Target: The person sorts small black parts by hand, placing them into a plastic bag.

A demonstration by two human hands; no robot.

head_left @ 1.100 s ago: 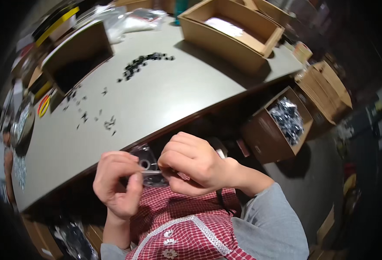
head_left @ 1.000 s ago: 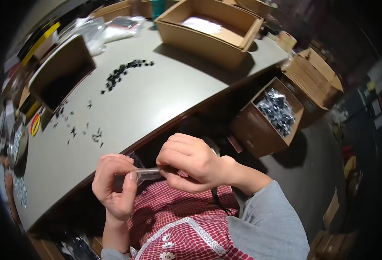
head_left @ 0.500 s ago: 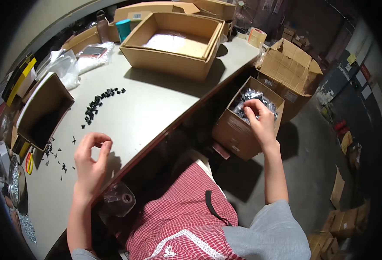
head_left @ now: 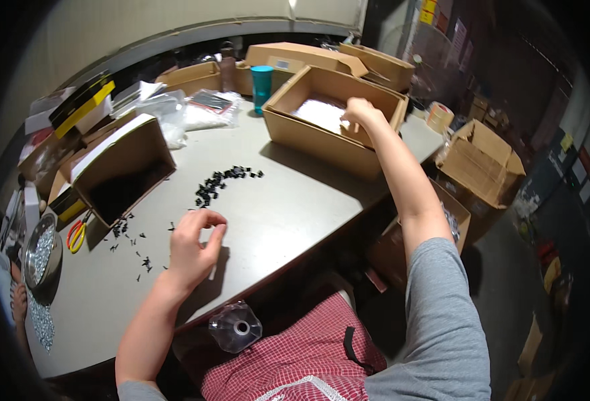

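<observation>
1. Right hand (head_left: 360, 115) reaches over cardboard box (head_left: 315, 144), toward right end of table (head_left: 288, 207). Fingers bent downward; cannot tell whether they pinch anything. Shiny clear plastic (head_left: 318, 113) lies inside the box, just left of those fingers.
2. Left hand (head_left: 201, 237) above table's near edge, thumb and forefinger curled toward each other; contents, if any, unclear. Black parts (head_left: 218, 184) just beyond.
3. Half a second ago: right hand over floor carton (head_left: 390, 250); now at box. Left hand remains over table.
4. Teal cup (head_left: 261, 90) behind box; metal bowl (head_left: 55, 259) along left edge. Right forearm crosses box wall, partly hides carton.
</observation>
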